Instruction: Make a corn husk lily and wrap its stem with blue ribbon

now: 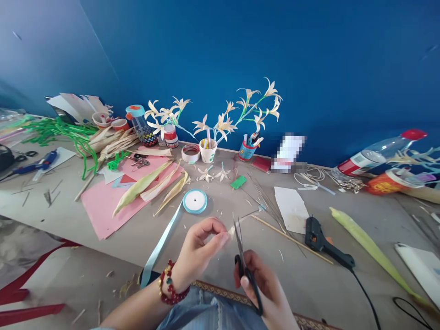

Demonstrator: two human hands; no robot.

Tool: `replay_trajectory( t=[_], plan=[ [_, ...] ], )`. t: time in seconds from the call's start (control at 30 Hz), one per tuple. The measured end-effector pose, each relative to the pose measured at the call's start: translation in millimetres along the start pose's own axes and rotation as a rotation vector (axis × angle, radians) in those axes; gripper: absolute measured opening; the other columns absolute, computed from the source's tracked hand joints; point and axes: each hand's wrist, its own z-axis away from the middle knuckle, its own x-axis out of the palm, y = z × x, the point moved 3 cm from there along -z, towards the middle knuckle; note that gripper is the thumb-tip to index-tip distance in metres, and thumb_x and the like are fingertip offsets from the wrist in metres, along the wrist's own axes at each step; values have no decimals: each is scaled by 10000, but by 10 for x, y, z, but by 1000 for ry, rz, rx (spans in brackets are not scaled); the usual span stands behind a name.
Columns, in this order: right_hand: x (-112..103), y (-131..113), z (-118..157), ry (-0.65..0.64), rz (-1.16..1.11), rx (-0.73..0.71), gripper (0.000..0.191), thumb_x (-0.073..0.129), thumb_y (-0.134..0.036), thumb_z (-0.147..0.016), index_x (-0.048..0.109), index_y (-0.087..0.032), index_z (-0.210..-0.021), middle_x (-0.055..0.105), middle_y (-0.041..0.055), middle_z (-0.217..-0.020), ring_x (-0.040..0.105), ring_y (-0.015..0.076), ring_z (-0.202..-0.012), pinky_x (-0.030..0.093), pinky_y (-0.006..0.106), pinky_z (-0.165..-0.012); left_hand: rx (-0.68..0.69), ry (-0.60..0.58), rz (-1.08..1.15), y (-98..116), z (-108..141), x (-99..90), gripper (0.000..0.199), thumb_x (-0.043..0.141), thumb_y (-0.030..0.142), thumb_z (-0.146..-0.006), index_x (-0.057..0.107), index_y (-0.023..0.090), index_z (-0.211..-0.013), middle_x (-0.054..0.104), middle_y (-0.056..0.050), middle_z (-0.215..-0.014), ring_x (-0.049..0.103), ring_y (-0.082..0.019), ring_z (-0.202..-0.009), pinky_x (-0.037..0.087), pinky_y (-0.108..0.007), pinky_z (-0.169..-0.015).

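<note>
Left hand [208,240] had a pale scrap [232,232] pinched, right hand [266,286] gripped scissors [242,262] just right of it, blades [239,238] pointing far lol

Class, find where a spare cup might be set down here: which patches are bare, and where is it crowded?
Bare: between the pink paper and ribbon. Nearly bare: between the right hand, stick and glue gun. Crowded: along the wall, with cups and flowers.
</note>
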Motion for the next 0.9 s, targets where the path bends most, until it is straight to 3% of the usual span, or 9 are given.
replay_trajectory(
  t=[0.23, 0.53, 0.9],
  plan=[
    [58, 78, -2, -11, 1, 0, 498, 616, -692, -791, 557, -197, -799, 520, -2, -698, 422, 152, -634, 346, 242, -565, -57, 84, 126, -149, 1, 54, 191, 665, 307, -861, 620, 154, -756, 579, -16, -712, 504, -127, -631, 404, -249, -625],
    [58, 188, -31, -12, 47, -43, 449, 624, -642, -816, 551, -199, -798, 506, -5, -699, 420, 148, -620, 343, 239, -545, 72, 123, -76, -56, 25, 110, 283, 562, 329, -931, 542, 178, -692, 545, -1, -637, 476, -137, -628, 386, -259, -644],
    [144, 210, -27, -10, -75, -15, 414, 616, -605, -848, 518, -206, -798, 423, -38, -672, 340, 119, -572, 293, 227, -498, 103, 137, -73, -44, 50, 152, 297, 512, 308, -963, 507, 185, -693, 510, 7, -627, 463, -133, -624, 376, -271, -648]
  ],
)
